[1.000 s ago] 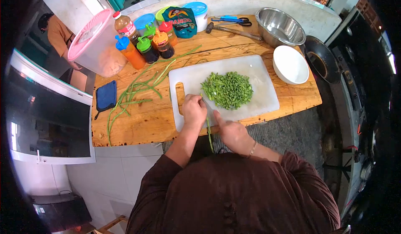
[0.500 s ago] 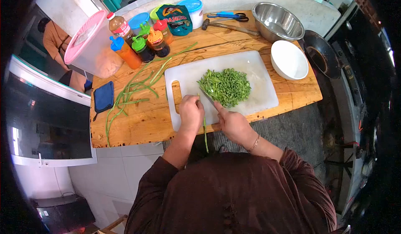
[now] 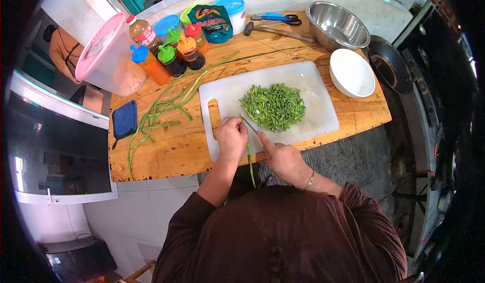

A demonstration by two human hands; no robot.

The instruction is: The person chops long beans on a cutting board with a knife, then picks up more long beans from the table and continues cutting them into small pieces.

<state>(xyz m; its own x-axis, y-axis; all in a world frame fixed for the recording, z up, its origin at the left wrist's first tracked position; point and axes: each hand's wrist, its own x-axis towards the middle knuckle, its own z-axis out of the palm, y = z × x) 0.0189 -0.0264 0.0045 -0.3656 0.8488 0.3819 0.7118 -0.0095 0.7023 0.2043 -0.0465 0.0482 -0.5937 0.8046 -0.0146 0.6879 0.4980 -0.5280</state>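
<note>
On the white cutting board (image 3: 318, 116) lies a heap of chopped green beans (image 3: 275, 106). My left hand (image 3: 232, 137) is closed around a long green bean (image 3: 250, 167), whose lower part hangs past the table's front edge. Just to its right, my right hand (image 3: 285, 157) grips a knife (image 3: 248, 124), the index finger stretched along it. The blade points up and left, close to my left fingers and beside the heap. The knife's handle is hidden in my hand. Several uncut long beans (image 3: 156, 112) lie on the wood left of the board.
Sauce bottles (image 3: 151, 65), a pink-lidded tub (image 3: 108, 55) and a green pouch (image 3: 211, 24) stand at the back left. A hammer (image 3: 283, 32), scissors (image 3: 290, 20), steel bowl (image 3: 337, 26), white bowl (image 3: 352, 73) and pan (image 3: 389, 65) are farther right. Another person (image 3: 65, 50) is at far left.
The knife blade has shifted slightly away from the heap, and more of it shows. Both hands stay in nearly the same place. The person at far left has moved a little.
</note>
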